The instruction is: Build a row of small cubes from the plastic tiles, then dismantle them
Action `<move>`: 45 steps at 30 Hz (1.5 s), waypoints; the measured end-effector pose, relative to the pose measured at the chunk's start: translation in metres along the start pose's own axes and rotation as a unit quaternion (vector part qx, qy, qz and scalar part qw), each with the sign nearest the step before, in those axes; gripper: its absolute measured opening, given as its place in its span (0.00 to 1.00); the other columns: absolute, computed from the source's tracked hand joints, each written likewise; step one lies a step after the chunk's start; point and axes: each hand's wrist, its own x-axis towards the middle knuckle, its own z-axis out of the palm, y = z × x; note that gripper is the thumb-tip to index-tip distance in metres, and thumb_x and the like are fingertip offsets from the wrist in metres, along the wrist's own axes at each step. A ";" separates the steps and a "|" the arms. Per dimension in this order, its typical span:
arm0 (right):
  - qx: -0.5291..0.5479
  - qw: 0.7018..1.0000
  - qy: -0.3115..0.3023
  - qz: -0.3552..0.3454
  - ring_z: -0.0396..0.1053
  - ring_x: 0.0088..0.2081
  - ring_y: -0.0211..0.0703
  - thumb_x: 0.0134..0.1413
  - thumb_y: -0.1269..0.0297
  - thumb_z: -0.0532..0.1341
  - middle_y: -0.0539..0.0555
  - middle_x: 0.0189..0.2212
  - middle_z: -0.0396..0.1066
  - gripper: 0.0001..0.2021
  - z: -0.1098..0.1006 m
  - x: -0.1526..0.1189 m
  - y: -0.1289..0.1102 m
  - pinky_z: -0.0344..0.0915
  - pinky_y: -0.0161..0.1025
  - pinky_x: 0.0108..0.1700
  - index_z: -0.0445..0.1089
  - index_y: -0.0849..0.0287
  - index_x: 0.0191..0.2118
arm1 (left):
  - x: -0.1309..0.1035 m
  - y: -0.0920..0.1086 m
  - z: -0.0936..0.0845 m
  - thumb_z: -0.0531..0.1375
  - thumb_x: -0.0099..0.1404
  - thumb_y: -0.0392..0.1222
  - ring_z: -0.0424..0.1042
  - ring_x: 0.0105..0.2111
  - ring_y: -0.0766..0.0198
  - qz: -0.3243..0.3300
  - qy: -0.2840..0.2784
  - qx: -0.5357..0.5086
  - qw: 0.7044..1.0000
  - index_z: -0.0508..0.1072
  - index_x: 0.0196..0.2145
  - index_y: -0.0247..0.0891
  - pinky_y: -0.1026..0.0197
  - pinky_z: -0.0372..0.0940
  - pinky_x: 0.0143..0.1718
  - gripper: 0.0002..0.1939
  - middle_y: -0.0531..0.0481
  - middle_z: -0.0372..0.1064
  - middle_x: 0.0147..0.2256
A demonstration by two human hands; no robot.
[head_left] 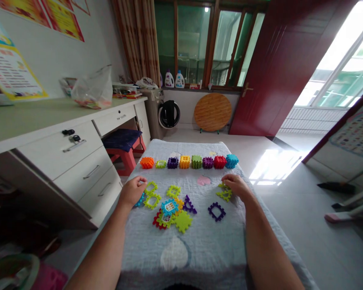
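My left hand (134,191) is at the left side of the cloth with its fingers curled together. A blue interlocking tile (140,200) shows partly beneath it, and two green frame tiles (152,201) lie beside its fingertips. What its fingers hold, if anything, is hidden. On the right, my right hand (236,187) has its fingers closed at the edge of a green triangular tile (224,193). Nearer to me lies a purple square frame tile (217,211). Between the hands, a loose pile includes a blue window tile (170,206), a solid green tile (183,221) and a purple triangle tile (189,204).
Stacks of tiles sorted by colour, such as the red stack (220,162) and orange stack (147,162), line the far part of the cloth-covered table (211,249). A white desk (78,157) and a stool (124,141) stand at the left.
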 end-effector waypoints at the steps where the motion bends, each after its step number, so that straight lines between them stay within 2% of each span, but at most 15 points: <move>1: 0.002 1.000 0.001 0.003 0.62 0.24 0.37 0.40 0.60 0.57 0.49 0.21 0.67 0.11 0.000 0.000 0.001 0.58 0.34 0.27 0.72 0.60 0.29 | -0.001 0.002 0.001 0.54 0.54 0.49 0.68 0.23 0.62 0.011 -0.009 0.005 1.000 0.72 0.31 0.40 0.63 0.59 0.26 0.13 0.56 0.67 0.19; 4: -0.003 1.000 0.017 0.003 0.64 0.26 0.39 0.41 0.62 0.57 0.51 0.24 0.69 0.12 -0.002 0.000 0.005 0.59 0.35 0.29 0.73 0.61 0.31 | -0.002 0.005 0.005 0.54 0.53 0.48 0.70 0.28 0.62 0.051 -0.009 0.007 0.999 0.72 0.34 0.39 0.63 0.63 0.31 0.14 0.52 0.70 0.26; 8: -0.066 0.997 0.002 -0.026 0.64 0.27 0.39 0.36 0.70 0.57 0.50 0.25 0.70 0.15 -0.004 0.000 0.009 0.60 0.35 0.30 0.73 0.60 0.34 | -0.001 0.001 0.011 0.54 0.53 0.47 0.70 0.29 0.62 0.093 0.015 0.019 0.995 0.72 0.34 0.38 0.61 0.66 0.36 0.15 0.48 0.72 0.34; 11: -0.089 0.994 -0.003 -0.064 0.65 0.28 0.40 0.34 0.73 0.55 0.50 0.25 0.70 0.15 -0.005 -0.001 0.006 0.60 0.36 0.33 0.73 0.59 0.33 | 0.000 -0.002 0.011 0.54 0.54 0.47 0.69 0.28 0.63 0.106 0.024 0.023 0.994 0.73 0.35 0.38 0.60 0.66 0.36 0.15 0.47 0.71 0.35; 14: -0.062 0.993 0.006 -0.098 0.67 0.31 0.42 0.38 0.72 0.54 0.51 0.27 0.71 0.12 -0.003 -0.002 -0.001 0.62 0.39 0.37 0.72 0.58 0.31 | 0.000 -0.001 0.007 0.53 0.54 0.45 0.69 0.28 0.63 0.103 0.038 0.014 0.994 0.73 0.36 0.38 0.60 0.67 0.37 0.15 0.47 0.72 0.37; 18: -0.048 0.984 -0.018 -0.173 0.68 0.45 0.46 0.36 0.74 0.52 0.54 0.41 0.73 0.13 0.001 -0.002 -0.004 0.61 0.44 0.51 0.72 0.57 0.28 | -0.002 0.004 0.002 0.53 0.55 0.44 0.69 0.27 0.63 0.103 0.075 0.026 0.992 0.73 0.35 0.38 0.60 0.66 0.36 0.14 0.46 0.72 0.35; 21: -0.088 0.983 0.011 -0.163 0.67 0.49 0.48 0.34 0.76 0.51 0.55 0.45 0.71 0.14 0.000 0.000 0.000 0.57 0.47 0.56 0.73 0.57 0.25 | -0.003 0.008 0.001 0.52 0.58 0.46 0.70 0.28 0.61 0.113 0.082 0.031 0.990 0.73 0.35 0.38 0.60 0.66 0.36 0.14 0.46 0.72 0.34; 23: -0.124 0.983 0.054 -0.128 0.67 0.47 0.48 0.36 0.76 0.51 0.56 0.42 0.71 0.15 -0.002 0.001 0.003 0.58 0.46 0.55 0.73 0.57 0.25 | -0.003 0.010 0.001 0.51 0.59 0.47 0.71 0.31 0.59 0.115 0.075 0.037 0.990 0.73 0.34 0.37 0.59 0.65 0.37 0.15 0.46 0.73 0.34; 26: -0.177 0.978 0.096 -0.052 0.69 0.39 0.47 0.43 0.73 0.53 0.56 0.34 0.72 0.11 -0.003 0.001 0.002 0.63 0.43 0.45 0.72 0.57 0.27 | -0.004 0.011 0.000 0.50 0.61 0.50 0.72 0.33 0.58 0.104 0.062 0.047 0.992 0.73 0.34 0.38 0.59 0.65 0.38 0.17 0.45 0.74 0.34; 28: -0.210 0.974 0.088 -0.005 0.68 0.33 0.46 0.48 0.65 0.58 0.55 0.29 0.71 0.05 -0.001 -0.002 -0.001 0.63 0.41 0.38 0.71 0.58 0.29 | -0.004 0.012 0.000 0.49 0.61 0.51 0.73 0.34 0.58 0.092 0.050 0.049 0.993 0.73 0.34 0.38 0.59 0.65 0.38 0.18 0.46 0.74 0.33; 30: -0.239 0.968 0.070 0.013 0.67 0.31 0.46 0.46 0.55 0.63 0.55 0.26 0.70 0.10 0.005 -0.005 -0.005 0.61 0.40 0.34 0.69 0.58 0.28 | -0.005 0.012 0.001 0.50 0.61 0.51 0.73 0.33 0.58 0.081 0.039 0.048 0.995 0.72 0.33 0.39 0.60 0.65 0.37 0.17 0.47 0.74 0.32; 32: -0.262 0.963 0.060 0.004 0.67 0.32 0.46 0.43 0.52 0.65 0.55 0.26 0.70 0.13 0.012 -0.007 -0.008 0.60 0.39 0.33 0.69 0.58 0.28 | -0.005 0.010 0.003 0.52 0.59 0.51 0.72 0.31 0.60 0.076 0.035 0.048 0.995 0.72 0.34 0.39 0.60 0.65 0.37 0.15 0.48 0.74 0.33; 37: -0.260 0.963 0.046 -0.042 0.65 0.32 0.42 0.41 0.64 0.64 0.53 0.28 0.68 0.08 0.017 -0.007 -0.011 0.60 0.37 0.35 0.70 0.58 0.31 | -0.001 0.002 0.008 0.56 0.55 0.48 0.71 0.35 0.58 0.119 0.049 0.068 0.989 0.72 0.37 0.38 0.58 0.66 0.42 0.15 0.45 0.72 0.38; 41: -0.182 0.978 0.026 -0.096 0.64 0.34 0.40 0.39 0.72 0.59 0.53 0.36 0.66 0.15 0.006 -0.006 -0.010 0.63 0.37 0.39 0.71 0.58 0.37 | 0.001 -0.005 0.009 0.57 0.54 0.46 0.70 0.40 0.54 0.138 0.050 0.111 0.983 0.73 0.38 0.36 0.56 0.64 0.47 0.16 0.42 0.71 0.38; 45: -0.167 0.980 -0.027 -0.102 0.65 0.37 0.41 0.37 0.76 0.57 0.52 0.37 0.66 0.16 -0.003 -0.007 -0.008 0.64 0.38 0.42 0.72 0.57 0.36 | -0.003 -0.005 0.010 0.58 0.55 0.53 0.70 0.39 0.53 0.124 0.014 0.164 0.979 0.73 0.37 0.37 0.54 0.64 0.46 0.18 0.43 0.70 0.36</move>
